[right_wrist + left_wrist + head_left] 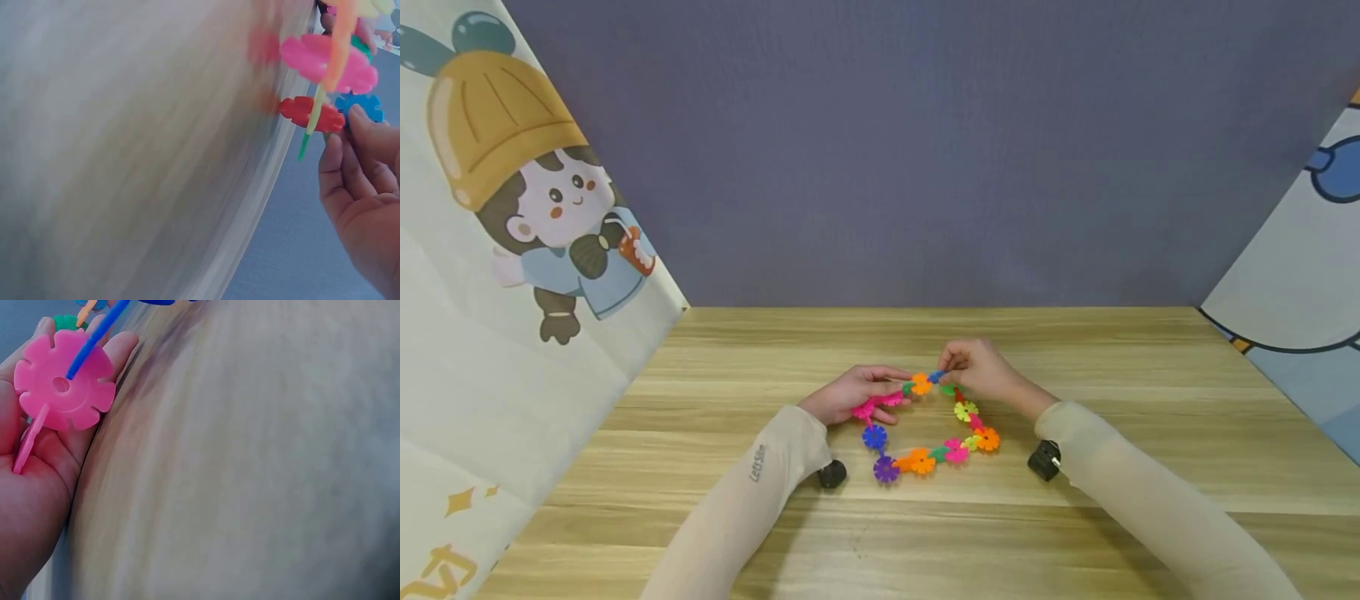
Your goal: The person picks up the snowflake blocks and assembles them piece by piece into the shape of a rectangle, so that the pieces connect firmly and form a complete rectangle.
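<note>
A loop of linked plastic snowflake discs (922, 462), in pink, orange, blue, green, yellow, red and purple, is spread between both hands above the wooden table. On its left side my left hand (850, 393) holds the loop, a pink disc (40, 369) lying against the palm and fingers; a green disc (70, 323) shows near the fingertips. At the far right, thumb and fingers of my right hand (985, 371) pinch a blue disc (365, 105). Beside it hang a red disc (301, 111) and a green one seen edge-on. The fingers partly hide the joint there.
Wood-grain table (1000, 542) lies under both forearms. A dark grey panel (925, 167) stands behind it, with cartoon-printed sheets (475, 350) at the sides. Black wrist cameras (832, 475) sit below each wrist.
</note>
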### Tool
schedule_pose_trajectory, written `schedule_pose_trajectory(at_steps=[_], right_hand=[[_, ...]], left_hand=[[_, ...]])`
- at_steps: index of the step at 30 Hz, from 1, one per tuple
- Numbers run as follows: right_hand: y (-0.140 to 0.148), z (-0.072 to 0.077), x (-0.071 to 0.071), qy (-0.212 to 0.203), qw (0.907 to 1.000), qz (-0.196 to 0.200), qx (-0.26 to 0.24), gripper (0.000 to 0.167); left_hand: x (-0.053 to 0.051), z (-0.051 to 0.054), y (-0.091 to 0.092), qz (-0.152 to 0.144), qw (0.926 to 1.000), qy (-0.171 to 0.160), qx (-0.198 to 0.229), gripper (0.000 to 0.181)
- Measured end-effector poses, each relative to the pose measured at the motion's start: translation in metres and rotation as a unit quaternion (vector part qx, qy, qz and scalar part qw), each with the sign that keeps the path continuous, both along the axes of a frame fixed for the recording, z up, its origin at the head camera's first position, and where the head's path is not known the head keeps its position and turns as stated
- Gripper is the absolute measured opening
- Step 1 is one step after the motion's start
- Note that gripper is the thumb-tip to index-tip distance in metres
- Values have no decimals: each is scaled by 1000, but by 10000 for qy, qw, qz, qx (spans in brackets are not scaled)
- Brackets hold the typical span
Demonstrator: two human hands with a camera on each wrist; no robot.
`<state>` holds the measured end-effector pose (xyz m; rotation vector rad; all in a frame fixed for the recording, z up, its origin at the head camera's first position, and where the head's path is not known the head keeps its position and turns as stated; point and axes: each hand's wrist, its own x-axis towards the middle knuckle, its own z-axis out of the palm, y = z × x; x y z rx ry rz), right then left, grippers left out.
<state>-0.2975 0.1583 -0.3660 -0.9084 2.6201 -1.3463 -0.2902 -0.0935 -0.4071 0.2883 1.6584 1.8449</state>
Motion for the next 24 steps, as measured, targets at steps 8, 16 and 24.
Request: schedule_pose_trajectory(at_steps=[8,16,24], right_hand=[[-11,4,9,88,9994,-159,308,17],[-8,4,11,-191,9994,12,275,12],[8,12,10,-531,9981,4,321,19]], left_hand=[[4,2,-6,-84,10000,-1,-35,40],[7,2,-10,-197,9998,22,-89,41],[10,2,-11,-240,9997,21,97,41]])
